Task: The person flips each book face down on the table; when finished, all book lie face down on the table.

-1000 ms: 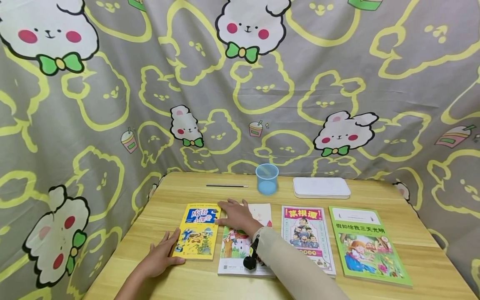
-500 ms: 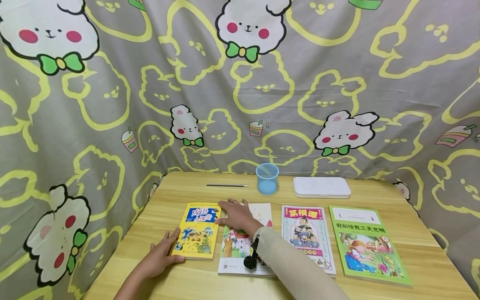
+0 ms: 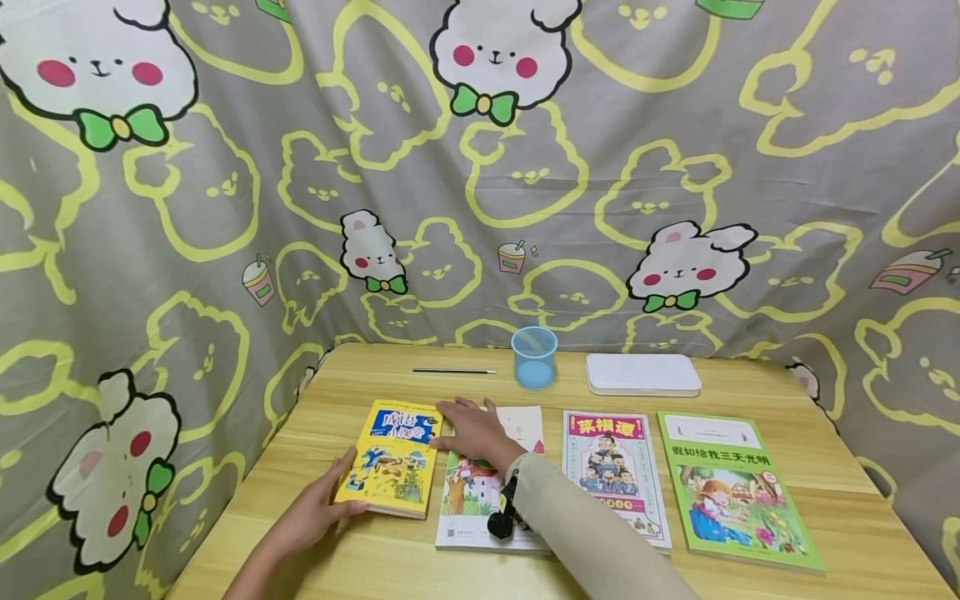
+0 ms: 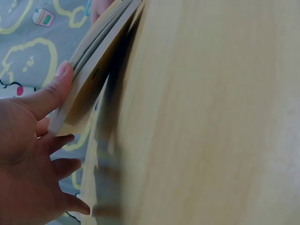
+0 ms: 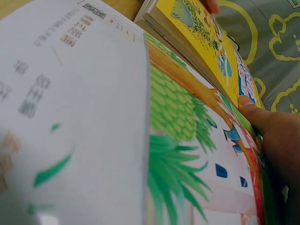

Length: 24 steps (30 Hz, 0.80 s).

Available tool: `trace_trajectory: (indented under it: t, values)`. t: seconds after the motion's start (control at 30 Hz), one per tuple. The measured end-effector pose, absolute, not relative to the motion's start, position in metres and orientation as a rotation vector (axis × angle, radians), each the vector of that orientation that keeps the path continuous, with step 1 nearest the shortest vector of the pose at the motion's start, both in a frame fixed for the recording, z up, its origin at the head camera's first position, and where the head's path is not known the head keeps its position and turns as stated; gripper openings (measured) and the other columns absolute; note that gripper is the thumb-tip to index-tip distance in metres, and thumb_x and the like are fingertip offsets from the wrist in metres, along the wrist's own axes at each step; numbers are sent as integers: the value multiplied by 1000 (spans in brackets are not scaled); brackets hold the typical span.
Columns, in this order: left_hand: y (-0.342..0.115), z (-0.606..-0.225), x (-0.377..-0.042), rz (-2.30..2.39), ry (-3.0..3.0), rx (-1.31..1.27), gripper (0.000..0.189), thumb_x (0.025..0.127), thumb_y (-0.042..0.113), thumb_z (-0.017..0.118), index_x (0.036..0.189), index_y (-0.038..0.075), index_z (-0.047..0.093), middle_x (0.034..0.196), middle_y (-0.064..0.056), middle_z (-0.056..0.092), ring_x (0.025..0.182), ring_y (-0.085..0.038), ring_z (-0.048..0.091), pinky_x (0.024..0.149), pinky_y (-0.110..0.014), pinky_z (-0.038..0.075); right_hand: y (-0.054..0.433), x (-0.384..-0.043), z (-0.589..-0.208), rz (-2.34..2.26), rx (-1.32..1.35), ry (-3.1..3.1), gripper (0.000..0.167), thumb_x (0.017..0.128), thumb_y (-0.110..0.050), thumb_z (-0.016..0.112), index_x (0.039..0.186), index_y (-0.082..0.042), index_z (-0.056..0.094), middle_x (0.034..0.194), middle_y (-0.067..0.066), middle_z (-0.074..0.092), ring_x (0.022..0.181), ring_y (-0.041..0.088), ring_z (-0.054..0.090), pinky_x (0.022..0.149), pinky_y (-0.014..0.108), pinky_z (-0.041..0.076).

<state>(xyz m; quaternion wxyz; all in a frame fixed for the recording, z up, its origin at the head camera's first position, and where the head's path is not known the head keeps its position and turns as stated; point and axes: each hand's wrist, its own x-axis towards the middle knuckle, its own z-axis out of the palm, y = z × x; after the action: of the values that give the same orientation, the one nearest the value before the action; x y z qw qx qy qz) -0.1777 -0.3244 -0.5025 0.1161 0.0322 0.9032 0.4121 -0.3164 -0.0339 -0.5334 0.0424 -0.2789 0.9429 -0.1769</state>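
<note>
Pinching the yellow book at its left edge: my left hand. My right hand, spread, touches its right edge.

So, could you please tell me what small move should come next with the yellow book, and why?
Probably the left hand should raise the left side of the yellow book slightly higher while the right hand steadies the opposite side: the left wrist view shows that side tilted off the table, and the right hand touches the right edge.
</note>
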Motion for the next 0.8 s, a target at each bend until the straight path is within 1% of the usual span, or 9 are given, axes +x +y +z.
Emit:
trace_trajectory:
  t: [0.27,0.43,0.47,0.5,0.53,0.6,0.7,0.77,0.8]
  values:
    - [-321,-496,-178,1271,2667,134,99,90,34,77,166,16,17,172,-12,9,158,-38,6,125,-53,12,-34,-316,-533,-532,-840,2888,81,95,-70,57,161,-28,37,164,-8,40,154,21,31,122,66,18]
    - [-317,-494,-177,1287,2702,156,97,90,29,78,166,16,19,172,-11,13,157,-36,13,123,-52,19,-35,-317,-535,-524,-837,2894,82,94,-71,55,161,-29,36,164,-7,40,154,21,31,122,65,18]
    - [-316,-493,-177,1289,2710,158,97,90,28,78,166,17,19,172,-11,14,156,-35,16,122,-50,23,-35,-317,-535,-524,-837,2896,82,94,-72,56,161,-29,37,164,-7,41,154,21,32,121,65,19]
    - [-316,-492,-176,1304,2705,155,97,90,26,79,166,17,19,172,-11,14,154,-37,25,120,-47,31,-35,-317,-536,-523,-837,2897,82,94,-72,56,161,-29,37,163,-7,41,154,21,32,121,65,19]
    - [-315,-492,-176,1323,2692,150,97,90,24,79,166,18,18,172,-10,13,148,-39,37,114,-43,42,-35,-318,-536,-522,-837,2899,82,94,-72,56,161,-29,37,163,-6,41,154,21,32,121,65,19]
    - [-313,-491,-177,1364,2675,154,98,89,21,79,166,18,18,172,-10,11,146,-38,39,103,-28,50,-35,-318,-536,-522,-834,2897,83,94,-72,56,162,-29,36,163,-6,41,154,21,32,121,65,19]
    - [-310,-489,-177,1438,2642,163,99,88,17,80,166,17,18,173,-10,7,146,-39,40,91,-10,47,-35,-318,-536,-526,-831,2893,83,94,-71,56,162,-28,35,163,-5,41,154,22,32,121,66,19]
    - [-309,-488,-178,1451,2657,181,100,88,16,80,166,16,18,173,-10,8,151,-36,29,98,-8,41,-35,-318,-536,-537,-831,2891,83,94,-71,57,162,-28,35,163,-4,41,153,23,33,121,67,19]
    - [-308,-487,-178,1445,2669,191,100,88,16,80,166,16,18,172,-11,9,150,-37,32,100,-8,40,-35,-317,-536,-542,-831,2890,83,94,-70,57,162,-28,35,163,-4,41,153,23,33,121,67,19]
